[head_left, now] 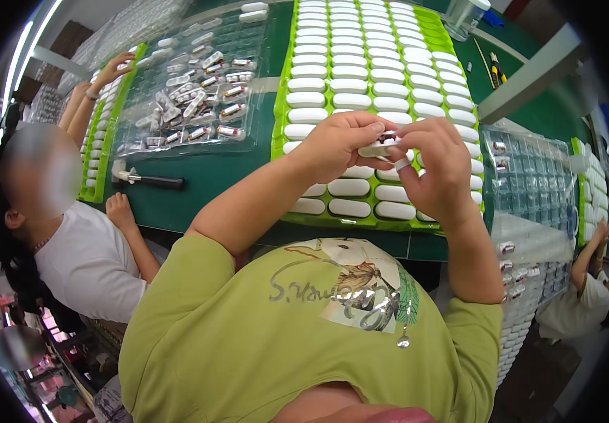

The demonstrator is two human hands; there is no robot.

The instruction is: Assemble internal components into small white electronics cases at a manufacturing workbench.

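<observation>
My left hand (343,144) is closed around one end of a small white oval casing (373,150), held up over the tray. Dark and reddish parts show in its open side. At the casing's other end, my right hand (437,158) pinches with thumb and fingers, a pale band around one finger. What exactly the right fingertips grip is partly hidden. Beneath both hands lies a bright green tray (281,151) with many white oval casings in rows.
Left of it, a clear plastic tray (125,141) holds loose small assemblies. A hammer (153,180) lies nearer. Co-workers sit at left (86,261) and right (583,303). At right are another clear tray (530,176), a grey post (530,74), a cutter (498,74) and a jar (465,17).
</observation>
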